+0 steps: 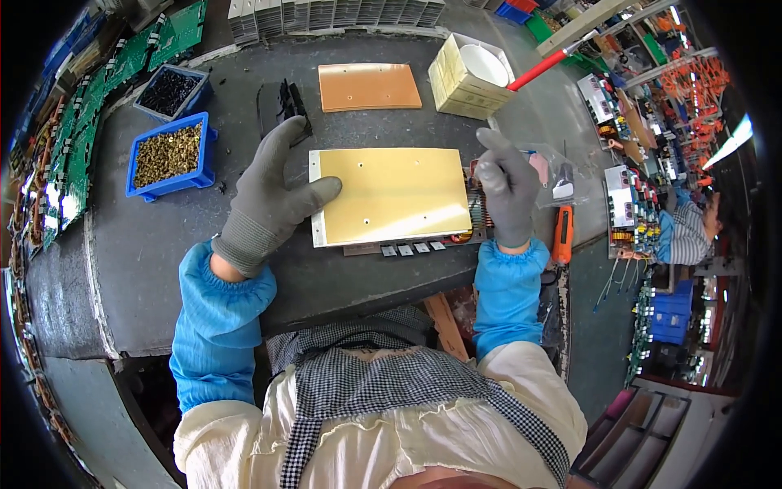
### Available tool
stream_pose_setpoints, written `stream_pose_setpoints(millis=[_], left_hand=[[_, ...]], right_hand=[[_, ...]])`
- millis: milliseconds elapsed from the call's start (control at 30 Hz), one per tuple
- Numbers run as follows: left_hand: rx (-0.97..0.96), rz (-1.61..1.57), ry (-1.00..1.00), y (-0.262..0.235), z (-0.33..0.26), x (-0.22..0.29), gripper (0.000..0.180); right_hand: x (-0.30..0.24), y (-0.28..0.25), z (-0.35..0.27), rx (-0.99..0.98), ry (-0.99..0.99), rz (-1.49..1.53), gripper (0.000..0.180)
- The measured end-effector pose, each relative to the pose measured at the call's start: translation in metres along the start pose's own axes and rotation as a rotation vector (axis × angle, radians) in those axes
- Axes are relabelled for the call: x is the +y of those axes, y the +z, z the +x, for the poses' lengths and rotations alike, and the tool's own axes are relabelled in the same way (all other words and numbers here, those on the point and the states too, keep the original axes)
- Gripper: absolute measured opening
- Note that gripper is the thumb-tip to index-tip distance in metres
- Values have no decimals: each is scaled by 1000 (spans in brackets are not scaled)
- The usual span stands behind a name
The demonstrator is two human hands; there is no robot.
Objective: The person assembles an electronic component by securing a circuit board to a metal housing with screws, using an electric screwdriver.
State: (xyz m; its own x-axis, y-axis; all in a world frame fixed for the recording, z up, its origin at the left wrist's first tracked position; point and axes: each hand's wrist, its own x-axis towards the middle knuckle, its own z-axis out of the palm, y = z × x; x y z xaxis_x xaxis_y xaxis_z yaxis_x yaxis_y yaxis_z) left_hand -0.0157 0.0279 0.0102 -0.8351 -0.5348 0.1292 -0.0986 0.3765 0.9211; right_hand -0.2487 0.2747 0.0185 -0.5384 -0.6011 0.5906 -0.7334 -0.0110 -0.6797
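A flat yellow sheet [399,191] with several small holes lies on a silver-edged metal plate [317,213], in front of me on the bench. Circuit-board parts [477,208] and small metal tabs [414,248] stick out from under its right and near edges. My left hand [273,196], in a grey glove, is open, its thumb laid over the sheet's left edge and its index finger stretched away from me. Just beyond the right edge, my gloved right hand [509,189] is raised with its fingers curled toward the thumb; whatever sits between them is too small to tell.
Left are a blue bin of brass-coloured fasteners [205,169] and a bin of black parts [195,81]. A copper-coloured plate [369,86], a carton [456,85] and metal pieces [326,15] lie farther off. An orange-handled tool [563,235] is at right. Another person [688,232] works far right.
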Motion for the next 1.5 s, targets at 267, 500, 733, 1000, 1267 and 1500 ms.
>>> stream_pose_setpoints(millis=[267,500,733,1000,1267,1500], left_hand=[[-36,-34,6,-3,1,2,86],[-93,-95,-38,-3,2,-3,90],[-98,-133,-101,-1,2,-3,94],[-101,-114,-77,-3,6,-4,91],[15,-299,-20,-18,1,-2,79],[271,336,-95,-147,56,4,56]], right_hand=[[2,-7,8,-374,-177,10,29],[2,-6,8,-358,-92,66,21],[1,-7,6,-360,-62,61,21],[2,-8,7,-324,-46,65,23],[15,-13,-21,-39,83,278,35],[21,-9,-23,122,76,294,34]])
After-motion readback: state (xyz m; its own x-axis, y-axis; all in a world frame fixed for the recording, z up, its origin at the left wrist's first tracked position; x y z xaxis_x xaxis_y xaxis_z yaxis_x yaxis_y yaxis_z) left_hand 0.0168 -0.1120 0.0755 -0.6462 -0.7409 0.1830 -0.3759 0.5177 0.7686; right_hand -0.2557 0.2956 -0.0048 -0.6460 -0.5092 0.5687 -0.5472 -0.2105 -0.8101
